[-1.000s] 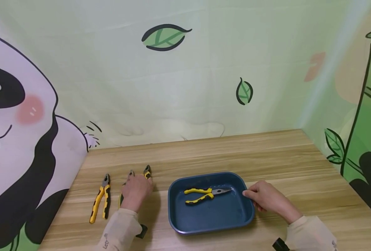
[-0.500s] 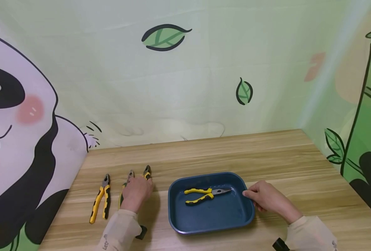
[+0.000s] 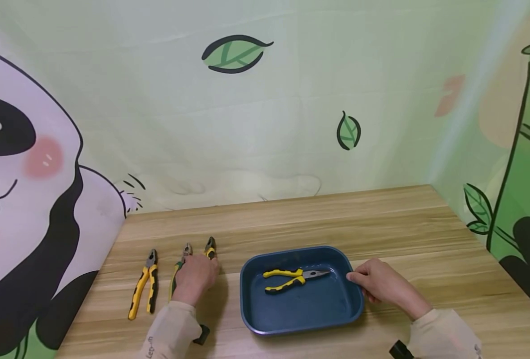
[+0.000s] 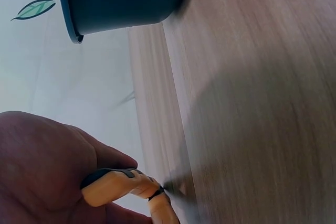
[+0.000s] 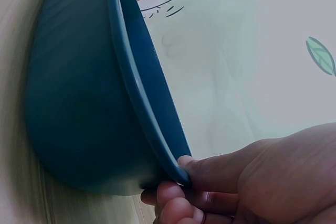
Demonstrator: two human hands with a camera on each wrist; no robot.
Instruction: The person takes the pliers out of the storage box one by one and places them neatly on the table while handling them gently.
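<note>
My left hand (image 3: pixel 196 280) is over a pair of pliers (image 3: pixel 210 248) with yellow and black handles, gripping a handle. In the left wrist view, that yellow handle (image 4: pixel 113 186) lies between the thumb and fingers. Just left of it, partly covered by the hand, are green-and-yellow-handled pliers (image 3: pixel 174 280). My right hand (image 3: pixel 383 286) pinches the right rim of a dark blue rectangular basin (image 3: pixel 300 314), thumb on the inside and fingers below the rim outside. Inside the basin, long-nose pliers (image 3: pixel 311 274) with yellow and black handles point right.
Another pair of yellow-and-black pliers (image 3: pixel 152 271) lies on the wooden table (image 3: pixel 381 219) at the far left, handles toward me. Behind the table hangs a pale green backdrop (image 3: pixel 282 124) with a panda and leaves.
Hardly anything differs. The left hand has shifted very slightly toward me over the pliers; the right hand and the basin stay where they were.
</note>
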